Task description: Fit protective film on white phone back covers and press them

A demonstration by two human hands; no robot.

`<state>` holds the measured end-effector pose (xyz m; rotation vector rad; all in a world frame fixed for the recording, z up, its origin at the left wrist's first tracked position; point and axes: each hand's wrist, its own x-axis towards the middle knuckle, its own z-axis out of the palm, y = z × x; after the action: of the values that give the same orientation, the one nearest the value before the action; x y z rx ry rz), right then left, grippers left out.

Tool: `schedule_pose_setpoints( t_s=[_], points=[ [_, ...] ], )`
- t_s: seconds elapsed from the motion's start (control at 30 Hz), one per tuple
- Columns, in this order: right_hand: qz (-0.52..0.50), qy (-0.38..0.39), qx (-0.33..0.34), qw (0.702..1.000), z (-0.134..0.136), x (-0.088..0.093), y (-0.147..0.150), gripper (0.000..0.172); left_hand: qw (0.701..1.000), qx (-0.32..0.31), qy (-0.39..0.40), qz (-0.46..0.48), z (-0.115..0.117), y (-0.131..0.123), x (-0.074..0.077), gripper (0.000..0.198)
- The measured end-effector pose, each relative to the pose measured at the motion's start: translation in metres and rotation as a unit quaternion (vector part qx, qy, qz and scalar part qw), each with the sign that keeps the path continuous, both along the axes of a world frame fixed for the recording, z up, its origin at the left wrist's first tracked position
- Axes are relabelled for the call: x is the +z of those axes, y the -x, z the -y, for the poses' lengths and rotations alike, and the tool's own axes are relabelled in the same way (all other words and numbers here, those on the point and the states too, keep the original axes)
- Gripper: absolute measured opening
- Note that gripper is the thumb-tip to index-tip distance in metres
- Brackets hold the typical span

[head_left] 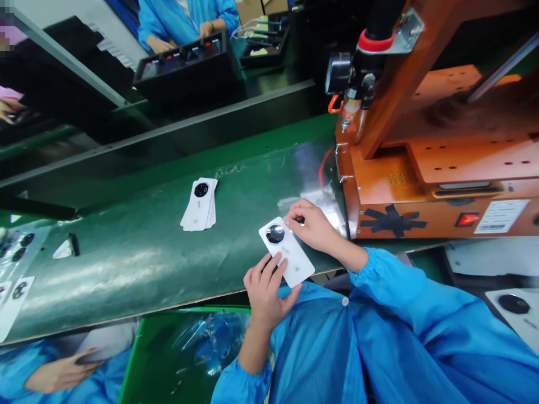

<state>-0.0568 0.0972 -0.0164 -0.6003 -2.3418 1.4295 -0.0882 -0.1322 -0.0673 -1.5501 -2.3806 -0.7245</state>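
A white phone back cover (pixel 297 264) with a round black camera window lies tilted at the bench's front edge. My left hand (pixel 267 289) grips its lower left side, fingers on the face and thumb by the bottom end. At the upper right edge, beside the camera window, my right hand (pixel 314 227) is closed in a pinch; whatever sits between those fingertips is too small to make out. Farther left on the bench rests a small stack of similar white back covers (pixel 199 209).
An orange machine (pixel 374 185) with a lit red switch stands on the right. Below the bench, a green bin (pixel 158 348) holds clear and blue plastic film. More covers (pixel 17 300) lie far left. Co-workers' hands show at the lower left and behind a black tray (pixel 185 73).
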Motion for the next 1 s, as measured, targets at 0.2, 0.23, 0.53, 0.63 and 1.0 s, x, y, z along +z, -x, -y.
schedule_pose_setpoints(
  t_s=[0.2, 0.23, 0.53, 0.63, 1.0],
  points=[
    [0.057, -0.044, 0.081, 0.994, 0.006, 0.004, 0.019, 0.013, 0.999, 0.001, -0.032, -0.040, -0.002, 0.001, -0.011, 0.057],
    [0.064, -0.049, 0.086, 0.993, 0.007, 0.004, 0.020, 0.013, 0.999, 0.002, -0.033, -0.041, -0.002, 0.001, -0.012, 0.057],
    [0.082, -0.104, 0.081, 0.988, 0.012, -0.002, 0.022, 0.014, 0.998, 0.000, -0.039, -0.045, -0.002, 0.002, -0.012, 0.057],
    [0.077, -0.120, 0.069, 0.987, 0.012, -0.005, 0.022, 0.014, 0.999, -0.002, -0.035, -0.042, -0.001, 0.002, -0.014, 0.058],
    [0.074, -0.155, 0.057, 0.984, 0.012, -0.010, 0.022, 0.014, 0.998, -0.001, -0.044, -0.052, 0.000, 0.002, -0.017, 0.059]
  ],
)
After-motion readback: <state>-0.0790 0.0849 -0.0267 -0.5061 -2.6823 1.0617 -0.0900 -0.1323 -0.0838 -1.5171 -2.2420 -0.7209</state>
